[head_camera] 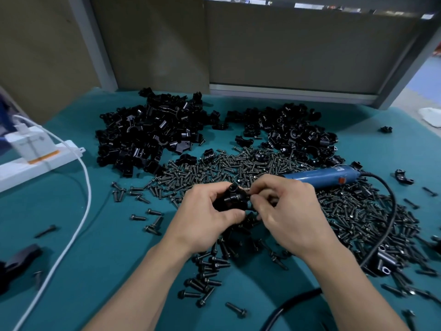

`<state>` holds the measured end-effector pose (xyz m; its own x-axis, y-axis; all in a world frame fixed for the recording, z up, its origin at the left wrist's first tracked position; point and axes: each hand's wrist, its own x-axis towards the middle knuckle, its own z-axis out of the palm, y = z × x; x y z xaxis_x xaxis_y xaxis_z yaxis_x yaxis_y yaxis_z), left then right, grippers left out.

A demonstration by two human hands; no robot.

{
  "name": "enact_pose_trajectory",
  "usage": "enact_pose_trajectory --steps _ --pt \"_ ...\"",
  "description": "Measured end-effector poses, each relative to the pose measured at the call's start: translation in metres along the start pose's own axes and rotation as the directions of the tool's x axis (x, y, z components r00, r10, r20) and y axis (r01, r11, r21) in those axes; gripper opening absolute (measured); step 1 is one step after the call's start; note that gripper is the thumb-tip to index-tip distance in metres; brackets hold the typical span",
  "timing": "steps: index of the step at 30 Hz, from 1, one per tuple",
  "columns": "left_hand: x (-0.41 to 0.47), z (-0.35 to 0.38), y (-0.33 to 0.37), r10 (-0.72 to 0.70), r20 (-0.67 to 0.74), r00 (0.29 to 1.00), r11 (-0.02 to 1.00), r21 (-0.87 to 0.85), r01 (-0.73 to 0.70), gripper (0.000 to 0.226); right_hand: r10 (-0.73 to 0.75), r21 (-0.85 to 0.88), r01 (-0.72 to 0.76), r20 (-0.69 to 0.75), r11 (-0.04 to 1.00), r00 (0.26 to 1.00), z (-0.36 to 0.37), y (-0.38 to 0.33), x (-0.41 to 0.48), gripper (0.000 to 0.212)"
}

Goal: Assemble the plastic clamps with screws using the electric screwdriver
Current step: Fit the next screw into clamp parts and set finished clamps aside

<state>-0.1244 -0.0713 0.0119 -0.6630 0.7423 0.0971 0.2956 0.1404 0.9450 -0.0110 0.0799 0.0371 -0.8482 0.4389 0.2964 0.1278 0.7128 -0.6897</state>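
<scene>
Two clamp piles point(152, 130), one screwdriver point(319, 179), countless screws point(214, 168). Left hand point(210, 211) grips one clamp point(235, 199); right hand point(286, 211) pinches a screw point(247, 189).

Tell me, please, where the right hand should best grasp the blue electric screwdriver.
Probably mid-barrel on the electric screwdriver, from above: it lies flat on the screws, tip toward the right hand, cord trailing from its far end.

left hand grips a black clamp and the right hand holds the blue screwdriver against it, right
Not quite. The left hand does grip the clamp, but the right hand only pinches what looks like a screw at it. The head view shows the blue screwdriver lying on the table behind that hand.
</scene>
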Motion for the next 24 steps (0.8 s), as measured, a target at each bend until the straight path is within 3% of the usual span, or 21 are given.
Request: enact_pose_trajectory --steps 4,8,11,17,20,22,24 --pt "0.002 -0.001 -0.001 0.027 -0.016 1.000 0.999 -0.042 -0.028 0.019 0.092 -0.045 -0.089 0.054 0.995 0.994 0.008 0.002 -0.001 0.027" --pt "0.002 -0.005 0.000 0.022 -0.016 1.000 0.994 -0.109 -0.024 0.018 0.012 -0.004 -0.012 -0.043 1.000 0.999 0.014 0.000 -0.003 0.023" --pt "0.004 -0.007 -0.001 0.007 0.007 1.000 0.994 -0.107 -0.007 0.015 0.030 0.048 -0.028 -0.036 0.998 0.999 0.017 -0.004 0.000 0.018" --pt "-0.001 0.000 -0.003 0.016 -0.092 0.996 0.993 0.119 -0.005 0.021 0.207 -0.102 -0.203 0.035 0.974 0.978 0.029 -0.008 0.003 0.024" --pt "-0.004 0.002 -0.003 0.098 -0.141 0.985 0.979 0.193 -0.069 0.035 0.272 -0.052 -0.269 0.047 0.962 0.961 0.024 -0.015 0.006 0.039" --pt "-0.004 0.000 -0.004 0.120 -0.218 0.969 0.978 0.196 -0.077 0.043 0.368 -0.008 -0.369 -0.023 0.930 0.929 0.012 -0.012 0.010 0.047" --pt "-0.002 -0.004 -0.008 0.052 -0.311 0.949 0.989 0.149 -0.005 0.040 0.562 0.126 -0.548 -0.177 0.827 0.808 -0.005 0.000 0.017 0.049"
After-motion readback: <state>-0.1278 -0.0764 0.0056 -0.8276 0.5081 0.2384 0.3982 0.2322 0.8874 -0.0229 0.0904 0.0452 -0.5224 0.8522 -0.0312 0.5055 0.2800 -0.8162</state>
